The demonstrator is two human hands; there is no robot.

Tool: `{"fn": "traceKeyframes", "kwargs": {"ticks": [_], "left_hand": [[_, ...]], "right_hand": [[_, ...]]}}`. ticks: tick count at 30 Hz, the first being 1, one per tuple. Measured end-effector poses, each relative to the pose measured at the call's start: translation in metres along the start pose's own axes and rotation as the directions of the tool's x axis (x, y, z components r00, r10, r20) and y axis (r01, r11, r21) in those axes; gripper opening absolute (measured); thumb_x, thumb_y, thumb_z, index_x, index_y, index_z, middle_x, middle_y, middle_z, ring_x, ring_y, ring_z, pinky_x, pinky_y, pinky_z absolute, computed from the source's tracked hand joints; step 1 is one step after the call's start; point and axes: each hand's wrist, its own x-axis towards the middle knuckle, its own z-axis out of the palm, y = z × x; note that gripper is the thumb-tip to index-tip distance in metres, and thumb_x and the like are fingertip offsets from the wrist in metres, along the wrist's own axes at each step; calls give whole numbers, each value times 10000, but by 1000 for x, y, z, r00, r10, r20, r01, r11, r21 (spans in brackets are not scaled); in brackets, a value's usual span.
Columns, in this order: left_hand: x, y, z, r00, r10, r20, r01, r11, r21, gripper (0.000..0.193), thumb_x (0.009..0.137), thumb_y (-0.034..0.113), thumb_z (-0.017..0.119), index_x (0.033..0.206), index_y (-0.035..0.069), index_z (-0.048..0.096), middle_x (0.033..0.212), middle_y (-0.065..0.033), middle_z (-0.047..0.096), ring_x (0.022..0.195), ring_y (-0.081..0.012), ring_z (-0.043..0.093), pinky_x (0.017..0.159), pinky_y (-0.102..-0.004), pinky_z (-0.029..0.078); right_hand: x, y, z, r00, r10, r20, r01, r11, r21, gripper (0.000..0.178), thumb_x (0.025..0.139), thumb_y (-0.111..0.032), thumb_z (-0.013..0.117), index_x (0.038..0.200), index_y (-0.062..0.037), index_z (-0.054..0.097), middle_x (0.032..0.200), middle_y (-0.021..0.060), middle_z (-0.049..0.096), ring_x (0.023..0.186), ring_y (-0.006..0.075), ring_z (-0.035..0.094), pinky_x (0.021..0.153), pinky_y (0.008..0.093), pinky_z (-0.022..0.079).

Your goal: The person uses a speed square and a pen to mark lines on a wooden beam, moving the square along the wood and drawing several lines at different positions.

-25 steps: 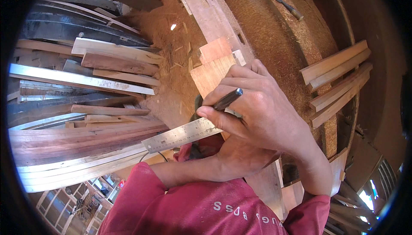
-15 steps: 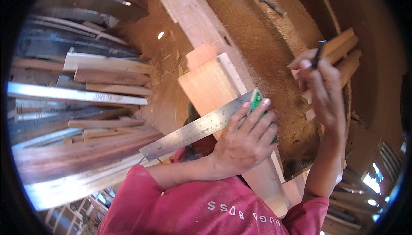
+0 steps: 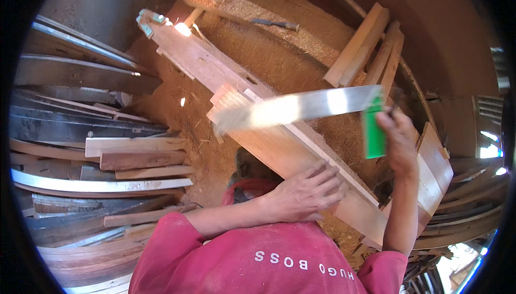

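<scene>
My right hand (image 3: 400,141) is closed around the edge of a try square's green handle (image 3: 373,138). The square's metal blade (image 3: 309,106), blurred by motion, reaches left above a light brown wooden board (image 3: 263,146). Whether a dark marking tool is still in the right hand is hidden. On the board's near part lies my left hand (image 3: 306,191), its fingers spread and nothing in them. The board runs slantwise along a longer timber beam (image 3: 215,73) with slots cut in it.
Several planks (image 3: 142,143) are stacked at the left. Cut wood pieces (image 3: 360,47) lean at the far right. A dark-handled tool (image 3: 274,24) rests on a sawdust-covered beam (image 3: 236,6) at the back. A wide board piece (image 3: 434,170) stands right of my forearm.
The try square has passed from my left hand to my right and swung up and rightward. My left hand now lies on the board. The view has shifted too.
</scene>
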Motion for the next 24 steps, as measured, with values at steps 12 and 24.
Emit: {"fn": "traceKeyframes", "kwargs": {"ticks": [12, 24], "left_hand": [[7, 0, 23, 978, 146, 149, -200, 858, 472, 752, 785, 284, 757, 1475, 224, 466, 1338, -172, 546, 1222, -334, 570, 1040, -545, 445], [27, -23, -158, 976, -145, 160, 163, 981, -102, 615, 698, 194, 852, 1268, 60, 663, 1097, -103, 738, 988, -220, 707, 912, -371, 553]], "right_hand": [[-383, 118, -164, 467, 130, -875, 515, 764, 389, 395, 1010, -269, 679, 1318, -28, 620, 1204, 71, 653, 1015, 150, 643, 842, 299, 536], [-557, 220, -81, -199, 224, -954, 593, 802, 65, 544, 1003, -335, 676, 1452, -51, 556, 1482, 95, 537, 1298, 221, 523, 1044, 364, 437]]}}
